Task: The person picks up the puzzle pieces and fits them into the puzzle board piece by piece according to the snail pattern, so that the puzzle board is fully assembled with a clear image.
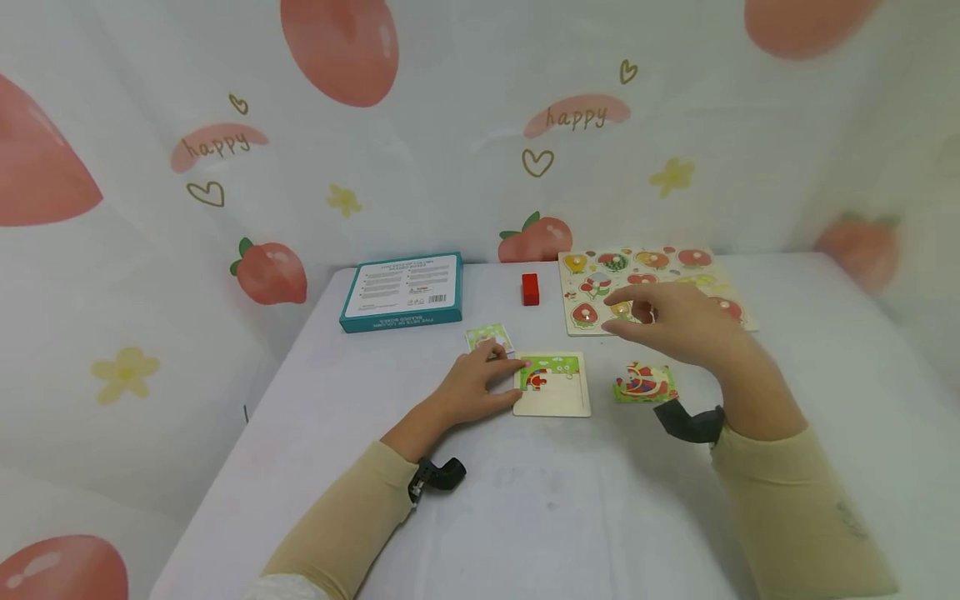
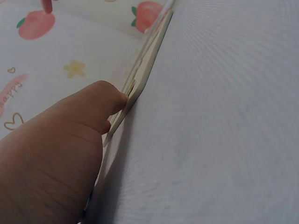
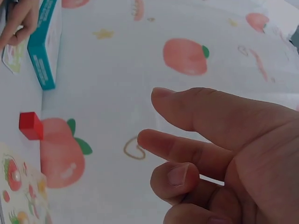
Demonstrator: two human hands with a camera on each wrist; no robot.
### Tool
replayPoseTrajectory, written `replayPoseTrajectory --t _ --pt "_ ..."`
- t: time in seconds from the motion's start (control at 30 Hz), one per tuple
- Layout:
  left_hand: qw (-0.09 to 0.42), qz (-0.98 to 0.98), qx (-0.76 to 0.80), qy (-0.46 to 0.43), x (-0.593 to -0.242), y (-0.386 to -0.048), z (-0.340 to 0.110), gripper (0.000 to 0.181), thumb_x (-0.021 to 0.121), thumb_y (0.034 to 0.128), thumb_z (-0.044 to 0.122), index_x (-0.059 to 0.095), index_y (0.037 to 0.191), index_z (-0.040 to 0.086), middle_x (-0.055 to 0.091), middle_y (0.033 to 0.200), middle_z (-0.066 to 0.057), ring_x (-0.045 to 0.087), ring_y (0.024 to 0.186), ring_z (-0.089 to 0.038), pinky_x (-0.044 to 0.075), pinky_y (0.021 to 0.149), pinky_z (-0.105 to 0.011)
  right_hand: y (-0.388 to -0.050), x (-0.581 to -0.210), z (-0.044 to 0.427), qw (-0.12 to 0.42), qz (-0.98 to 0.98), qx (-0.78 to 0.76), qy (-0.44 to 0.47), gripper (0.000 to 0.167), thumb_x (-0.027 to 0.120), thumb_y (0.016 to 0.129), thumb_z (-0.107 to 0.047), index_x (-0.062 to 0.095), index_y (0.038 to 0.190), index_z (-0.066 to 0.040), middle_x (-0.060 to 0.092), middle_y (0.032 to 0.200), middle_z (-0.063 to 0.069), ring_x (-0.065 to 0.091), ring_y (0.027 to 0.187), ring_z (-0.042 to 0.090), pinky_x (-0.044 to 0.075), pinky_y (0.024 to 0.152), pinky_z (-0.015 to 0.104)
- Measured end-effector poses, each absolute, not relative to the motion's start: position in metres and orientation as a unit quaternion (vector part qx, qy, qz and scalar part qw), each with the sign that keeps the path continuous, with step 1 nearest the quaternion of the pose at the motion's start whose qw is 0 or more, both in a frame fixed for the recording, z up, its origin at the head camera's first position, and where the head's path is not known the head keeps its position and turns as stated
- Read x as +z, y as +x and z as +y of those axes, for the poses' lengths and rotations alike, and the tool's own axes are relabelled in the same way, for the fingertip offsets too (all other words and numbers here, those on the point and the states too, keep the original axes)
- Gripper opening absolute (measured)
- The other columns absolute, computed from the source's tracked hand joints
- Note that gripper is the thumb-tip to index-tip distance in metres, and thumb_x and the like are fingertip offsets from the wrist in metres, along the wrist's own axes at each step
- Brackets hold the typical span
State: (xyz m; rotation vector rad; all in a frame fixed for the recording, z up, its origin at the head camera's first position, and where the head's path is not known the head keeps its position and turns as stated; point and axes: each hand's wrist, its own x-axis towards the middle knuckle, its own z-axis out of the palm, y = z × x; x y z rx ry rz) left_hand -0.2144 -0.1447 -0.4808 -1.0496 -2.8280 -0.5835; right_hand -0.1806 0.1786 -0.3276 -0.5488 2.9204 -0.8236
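Observation:
A small wooden puzzle tray (image 1: 553,403) lies on the table, with a few joined picture pieces (image 1: 538,379) in its upper left. My left hand (image 1: 471,385) touches the tray's left edge with thumb and index finger spread apart. In the left wrist view the thumb (image 2: 105,98) rests at that edge. Just beyond those fingers lies a picture card (image 1: 487,335), partly covered by them. My right hand (image 1: 675,321) is raised in front of the fruit peg board (image 1: 581,292), thumb and index finger apart, nothing between them. Loose puzzle pieces (image 1: 645,383) lie right of the tray.
At the back left lies a teal-edged box (image 1: 402,292). A red block (image 1: 530,289) stands between it and the fruit board. Behind the table hangs a white cloth (image 1: 442,167) printed with peaches; the table's left edge shows.

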Motion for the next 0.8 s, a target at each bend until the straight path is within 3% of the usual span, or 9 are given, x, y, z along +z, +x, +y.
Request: replayPoseTrajectory --t 0.53,0.8 --pt "0.050 -0.916 -0.196 -0.347 -0.479 -0.212 -0.144 0.047 0.072 0.0931 0.039 0.068 0.138 0.023 0.051 0.113 -0.001 0.046 0.090 -0.014 0.039 0.071 -0.029 -0.201 -0.344 0.209 0.105 0.946 -0.268 -0.150 0.042 0.076 0.093 -0.036 0.070 0.125 -0.010 0.051 0.086 0.005 0.047 0.076 0.022 0.037 0.064 0.037" --pt "0.044 -0.917 -0.198 -0.343 -0.479 -0.212 -0.144 0.047 0.071 0.0932 0.040 0.068 0.138 0.024 0.050 0.113 0.001 0.045 0.089 -0.013 0.039 0.070 -0.028 -0.217 -0.368 0.218 0.172 0.933 -0.289 -0.127 0.042 0.078 0.091 -0.025 0.068 0.127 -0.006 0.052 0.094 0.009 0.049 0.092 0.027 0.041 0.072 0.039"
